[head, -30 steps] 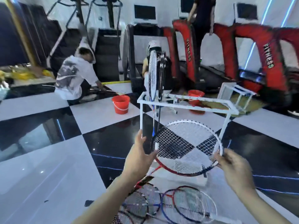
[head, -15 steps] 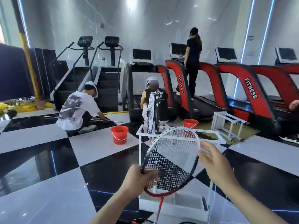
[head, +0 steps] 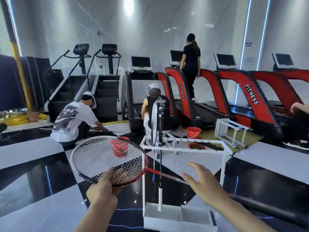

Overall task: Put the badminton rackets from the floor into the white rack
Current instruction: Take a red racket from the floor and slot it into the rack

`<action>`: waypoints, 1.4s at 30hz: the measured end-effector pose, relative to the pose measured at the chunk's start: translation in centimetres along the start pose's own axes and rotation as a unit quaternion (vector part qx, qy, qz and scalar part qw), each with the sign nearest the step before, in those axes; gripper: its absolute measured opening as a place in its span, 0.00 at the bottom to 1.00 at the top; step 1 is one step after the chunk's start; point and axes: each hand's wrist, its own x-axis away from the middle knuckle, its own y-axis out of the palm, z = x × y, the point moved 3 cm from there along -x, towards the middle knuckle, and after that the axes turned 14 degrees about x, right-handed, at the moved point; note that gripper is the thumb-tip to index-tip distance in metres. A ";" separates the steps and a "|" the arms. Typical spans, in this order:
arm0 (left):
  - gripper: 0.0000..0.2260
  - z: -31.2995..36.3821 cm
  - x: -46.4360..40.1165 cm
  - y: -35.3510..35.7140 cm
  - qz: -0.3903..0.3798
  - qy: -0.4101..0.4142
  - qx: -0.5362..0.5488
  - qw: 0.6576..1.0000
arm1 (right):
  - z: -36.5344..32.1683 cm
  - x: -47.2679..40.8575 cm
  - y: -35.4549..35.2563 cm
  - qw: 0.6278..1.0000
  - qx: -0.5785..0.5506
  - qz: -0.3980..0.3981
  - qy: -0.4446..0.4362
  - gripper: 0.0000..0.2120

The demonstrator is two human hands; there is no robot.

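Note:
My left hand point(head: 102, 192) grips the lower rim of a red-and-white badminton racket point(head: 108, 158). Its head lies nearly flat, left of the white rack point(head: 184, 149). The racket's shaft runs right and passes under my right hand point(head: 200, 183), and its dark handle reaches the lower right. That hand hovers with fingers spread in front of the rack, holding nothing. Two rackets point(head: 156, 124) stand upright in the rack's left end, grips down toward its white base point(head: 178, 216).
A red bucket point(head: 119, 149) shows through the strings; another point(head: 193, 132) sits behind the rack. A second white rack point(head: 232, 131) lies tipped at the right. Two people point(head: 73, 121) crouch on the checkered floor, and another walks on a treadmill point(head: 209, 113).
The racket has swung from upright in front of the rack to nearly flat on the left. My right hand let go of its rim. The view tilted up.

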 end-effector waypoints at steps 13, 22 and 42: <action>0.03 4.6 6.0 6.7 -0.110 0.028 0.028 0.993 | 0.5 -9.1 -3.0 0.975 0.206 0.074 0.041 0.17; 0.08 3.5 9.4 12.6 -0.168 0.188 0.016 0.968 | 1.3 -15.8 -2.9 0.983 0.126 0.071 0.109 0.11; 0.11 -1.9 4.0 18.8 -0.164 0.316 -0.111 0.928 | 12.7 -19.9 4.6 0.976 0.123 -0.036 0.174 0.35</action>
